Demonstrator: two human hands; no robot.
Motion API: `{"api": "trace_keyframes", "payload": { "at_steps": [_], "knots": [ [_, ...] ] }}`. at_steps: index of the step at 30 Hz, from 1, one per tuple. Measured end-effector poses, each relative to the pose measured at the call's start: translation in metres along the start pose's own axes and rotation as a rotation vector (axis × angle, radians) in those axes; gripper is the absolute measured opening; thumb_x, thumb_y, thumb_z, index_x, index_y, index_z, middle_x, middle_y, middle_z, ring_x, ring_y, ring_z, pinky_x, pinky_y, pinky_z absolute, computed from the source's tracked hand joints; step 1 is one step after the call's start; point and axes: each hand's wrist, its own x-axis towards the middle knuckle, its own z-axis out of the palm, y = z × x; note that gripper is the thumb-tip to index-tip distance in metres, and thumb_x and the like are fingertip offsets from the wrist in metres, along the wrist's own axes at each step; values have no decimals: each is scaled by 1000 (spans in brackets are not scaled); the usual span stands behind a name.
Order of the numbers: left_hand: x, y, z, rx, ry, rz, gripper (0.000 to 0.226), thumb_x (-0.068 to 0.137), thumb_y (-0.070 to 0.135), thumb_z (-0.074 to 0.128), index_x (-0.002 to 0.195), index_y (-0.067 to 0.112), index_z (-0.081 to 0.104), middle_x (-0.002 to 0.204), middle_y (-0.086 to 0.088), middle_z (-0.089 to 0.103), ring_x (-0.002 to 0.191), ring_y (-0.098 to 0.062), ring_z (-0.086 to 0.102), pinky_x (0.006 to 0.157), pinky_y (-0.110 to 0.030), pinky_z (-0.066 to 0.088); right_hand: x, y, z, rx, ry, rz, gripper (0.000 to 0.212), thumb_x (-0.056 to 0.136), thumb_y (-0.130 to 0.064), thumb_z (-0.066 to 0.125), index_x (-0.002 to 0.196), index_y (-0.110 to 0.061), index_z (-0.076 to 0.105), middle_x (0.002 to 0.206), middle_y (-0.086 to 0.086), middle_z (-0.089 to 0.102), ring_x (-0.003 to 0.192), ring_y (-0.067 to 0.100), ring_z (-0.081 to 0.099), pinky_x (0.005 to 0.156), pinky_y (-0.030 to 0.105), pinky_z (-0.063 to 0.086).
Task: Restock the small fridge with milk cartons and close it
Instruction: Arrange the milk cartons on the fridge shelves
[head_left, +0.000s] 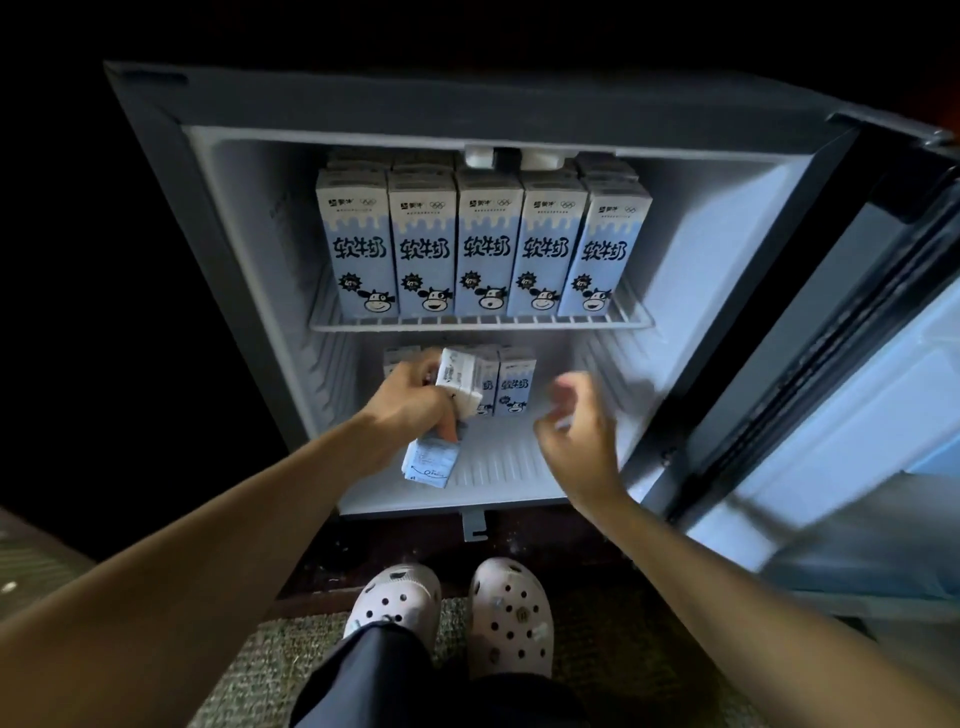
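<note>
Progress midway: upper shelf (480, 322) full of milk cartons (488, 249); lower compartment (519, 467) has few, far back. Left grip (410, 400) clutches two cartons (431, 460) inside lower compartment; right grip (576, 421) blurred, loosely curled, apparently empty. Door (831, 405) open at right, closing left to do.

Head cam, wide-angle, looks fwd/down, close on open fridge (249, 270) interior; feet at btm.

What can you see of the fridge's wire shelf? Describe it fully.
The shelf is a white wire rack with a raised front rail. It sits level at mid-height in the fridge and reaches from wall to wall. Five upright cartons stand in its front row, with more behind them.
</note>
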Motion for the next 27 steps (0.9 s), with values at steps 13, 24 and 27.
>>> {"api": "trace_keyframes", "payload": {
  "at_steps": [13,24,27],
  "knots": [
    [38,-71,-14,-67,-8,-75,59,65,-30,33,97,14,57,83,-9,58,85,-19,55,61,-25,47,-11,28,109,28,-651,220,50,71,-16,77,115,-19,54,102,-7,64,93,10,60,79,21,46],
    [65,-130,-13,-483,213,-99,46,73,-9,57,109,19,61,100,1,67,94,-13,62,76,-20,54,5,65,162,-106,-300,243,36,71,-23,77,104,-11,65,94,3,73,81,14,65,54,4,39],
    [69,-137,-9,-525,267,-104,49,71,-4,65,114,19,58,105,-1,67,96,-13,62,87,-25,49,9,68,170,-69,-291,195,27,78,-16,71,104,-9,68,97,9,71,80,13,58,56,-2,38]
  ]
}}
